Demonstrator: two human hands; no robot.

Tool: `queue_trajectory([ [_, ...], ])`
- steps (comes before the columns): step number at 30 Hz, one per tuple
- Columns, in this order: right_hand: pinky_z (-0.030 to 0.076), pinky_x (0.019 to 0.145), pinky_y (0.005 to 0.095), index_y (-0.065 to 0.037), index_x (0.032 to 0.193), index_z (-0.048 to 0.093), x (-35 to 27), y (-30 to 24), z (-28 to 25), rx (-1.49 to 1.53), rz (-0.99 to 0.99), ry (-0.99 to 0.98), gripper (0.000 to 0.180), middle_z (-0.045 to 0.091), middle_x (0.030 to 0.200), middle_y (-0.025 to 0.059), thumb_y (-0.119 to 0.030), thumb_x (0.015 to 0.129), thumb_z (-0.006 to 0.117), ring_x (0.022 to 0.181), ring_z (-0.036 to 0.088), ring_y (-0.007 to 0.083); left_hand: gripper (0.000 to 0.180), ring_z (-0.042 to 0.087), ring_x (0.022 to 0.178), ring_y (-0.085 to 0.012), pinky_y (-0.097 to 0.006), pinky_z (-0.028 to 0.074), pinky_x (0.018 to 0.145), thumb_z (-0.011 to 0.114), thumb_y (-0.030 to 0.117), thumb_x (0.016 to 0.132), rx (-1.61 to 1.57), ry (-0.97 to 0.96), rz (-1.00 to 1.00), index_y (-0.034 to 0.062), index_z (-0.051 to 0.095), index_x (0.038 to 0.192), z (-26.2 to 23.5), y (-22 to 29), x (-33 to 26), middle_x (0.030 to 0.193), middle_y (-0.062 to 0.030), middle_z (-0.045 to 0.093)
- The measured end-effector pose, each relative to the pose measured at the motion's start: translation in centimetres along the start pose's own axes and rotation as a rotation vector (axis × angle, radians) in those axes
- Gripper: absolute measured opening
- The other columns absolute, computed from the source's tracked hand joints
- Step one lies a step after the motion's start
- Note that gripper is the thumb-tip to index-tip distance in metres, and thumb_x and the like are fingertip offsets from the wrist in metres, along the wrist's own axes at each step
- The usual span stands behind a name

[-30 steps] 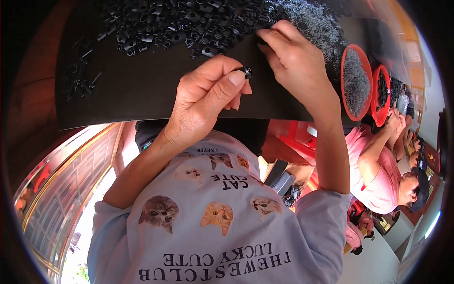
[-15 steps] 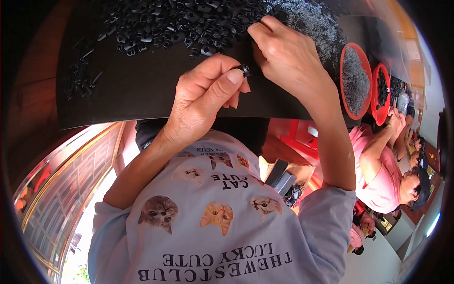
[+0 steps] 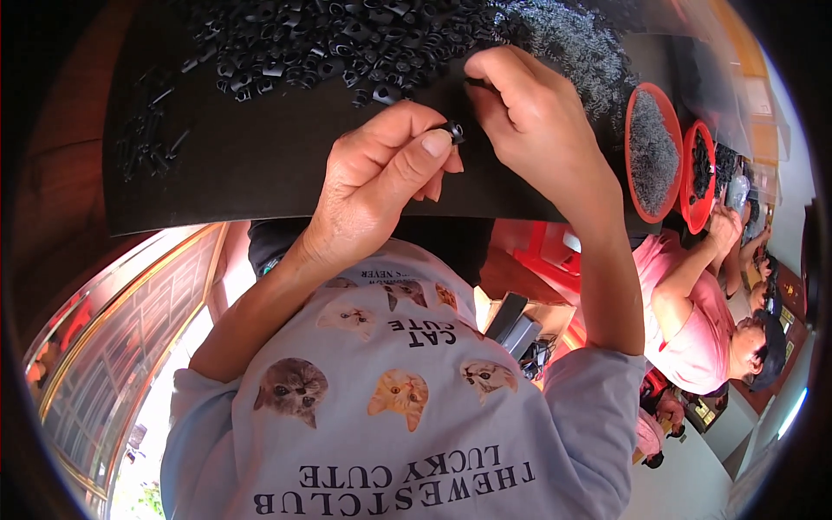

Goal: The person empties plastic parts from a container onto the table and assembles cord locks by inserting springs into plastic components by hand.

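Between the thumb and fingers of my left hand point(image 3: 377, 178) is a small black plastic part point(image 3: 455, 132), its round hollow end pointing right. My right hand point(image 3: 537, 108) is closed in a pinch just to the right of it, not touching it. A small dark piece point(image 3: 475, 82) shows at the right fingertips; its kind is too small to make out. Beyond both hands lies a big heap of similar black plastic parts point(image 3: 295, 56). To its right spreads a pile of small metal springs point(image 3: 576, 56).
Thin black pins point(image 3: 152, 156) lie scattered on the left of the dark table point(image 3: 251, 169). At the right edge stand a red basket point(image 3: 632, 169) of springs and a red bowl point(image 3: 691, 212) with black pieces. A person in pink point(image 3: 689, 325) works farther right.
My right hand has drawn back from the heap, slightly down and right, and a dark piece now shows at its fingertips. The left hand has barely shifted, still holding the black part.
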State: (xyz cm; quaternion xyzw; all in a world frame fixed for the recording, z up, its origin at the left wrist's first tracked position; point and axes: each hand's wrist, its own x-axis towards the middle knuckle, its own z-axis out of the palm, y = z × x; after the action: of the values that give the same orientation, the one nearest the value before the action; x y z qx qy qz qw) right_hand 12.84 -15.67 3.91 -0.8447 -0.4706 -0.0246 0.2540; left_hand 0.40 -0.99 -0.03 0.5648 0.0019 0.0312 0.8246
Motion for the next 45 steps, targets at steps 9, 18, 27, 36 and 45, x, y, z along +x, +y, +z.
queue_trajectory([
  [9,0.05,0.062,0.0289,-0.001,0.096,0.06,-1.5,-1.8,-0.7,0.503,0.154,0.089,0.013,0.063,0.082,0.0079,0.002,0.084,0.063,0.068,0.062,0.0197,0.022,0.054,0.066,-0.0089,-0.023,0.047,0.061,0.048,0.019,0.102,-0.01,-0.007,0.001,0.0002,0.059,0.102,-0.1,-0.1,0.0,0.088,-0.009,0.065],
  [18,0.047,0.057,0.0205,0.0,0.099,0.063,-1.6,-2.7,-2.5,0.878,0.378,-0.043,0.012,0.064,0.078,0.0009,-0.003,0.088,0.065,0.064,0.057,0.0052,0.02,0.052,0.066,-0.0055,-0.02,0.043,0.058,0.05,0.019,0.101,-0.086,0.028,-0.025,0.0013,0.06,0.098,0.1,0.0,0.0,0.083,-0.0019,0.063],
  [27,0.046,0.051,0.0193,-0.002,0.094,0.064,-1.4,-2.8,-2.6,0.962,0.4,-0.099,0.006,0.063,0.073,0.0001,-0.007,0.09,0.064,0.061,0.057,0.0039,0.02,0.052,0.064,-0.0053,-0.02,0.042,0.057,0.051,0.018,0.101,-0.091,0.007,-0.036,0.0012,0.061,0.098,0.1,0.1,0.1,0.083,-0.0019,0.063],
  [36,0.044,0.05,0.0207,0.0,0.088,0.062,-1.1,-3.5,-2.7,0.843,0.345,-0.114,0.002,0.061,0.073,0.0013,-0.002,0.089,0.061,0.061,0.057,0.0059,0.025,0.049,0.062,-0.0063,-0.02,0.04,0.055,0.052,0.023,0.1,0.029,0.011,-0.033,0.0002,0.062,0.102,-0.1,0.3,-0.1,0.083,-0.0047,0.064],
  [45,0.044,0.048,0.0185,0.003,0.095,0.064,-1.2,-3.4,-2.1,0.761,0.25,-0.086,0.007,0.058,0.079,0.0023,0.002,0.089,0.061,0.06,0.057,0.0044,0.025,0.046,0.059,-0.005,-0.019,0.036,0.051,0.055,0.022,0.1,0.028,0.054,-0.036,-0.0004,0.064,0.105,-0.1,0.2,-0.1,0.079,-0.0041,0.064],
])
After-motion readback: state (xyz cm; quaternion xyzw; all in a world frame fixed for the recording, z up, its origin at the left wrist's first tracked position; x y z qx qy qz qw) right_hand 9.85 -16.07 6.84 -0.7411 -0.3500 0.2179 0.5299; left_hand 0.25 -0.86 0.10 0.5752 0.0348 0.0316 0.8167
